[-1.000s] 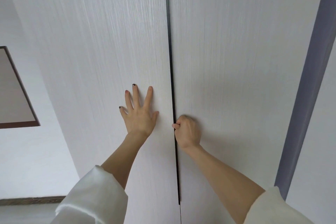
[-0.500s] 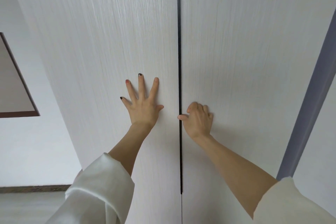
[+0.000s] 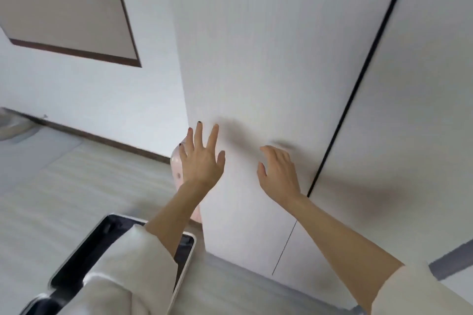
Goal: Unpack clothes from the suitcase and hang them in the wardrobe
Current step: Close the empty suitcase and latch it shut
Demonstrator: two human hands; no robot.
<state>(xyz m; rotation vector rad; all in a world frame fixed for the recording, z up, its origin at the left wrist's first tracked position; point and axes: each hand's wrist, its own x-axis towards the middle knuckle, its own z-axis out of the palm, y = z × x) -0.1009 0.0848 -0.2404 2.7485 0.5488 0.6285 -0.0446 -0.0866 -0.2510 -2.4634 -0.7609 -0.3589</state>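
Both hands are raised in front of the wardrobe (image 3: 268, 59), whose two white doors stand shut and meet at a dark seam running from the upper right of the frame down toward the centre. The left hand (image 3: 202, 161) is spread with fingers splayed near the left door's outer edge, gripping nothing. The right hand (image 3: 279, 174) is loosely open with curled fingers, also empty, just left of the seam. Whether either palm touches the door is hard to tell, since the picture is blurred. No handle shows, so the hands probably sit here to work the door at its edge or seam. The suitcase (image 3: 184, 271) lies open on the floor (image 3: 64, 199) at the lower left, close to the wardrobe for short carries; its contents are hidden behind the left sleeve (image 3: 122, 276). A pink dotted object (image 3: 176, 163) peeks out behind the left hand.
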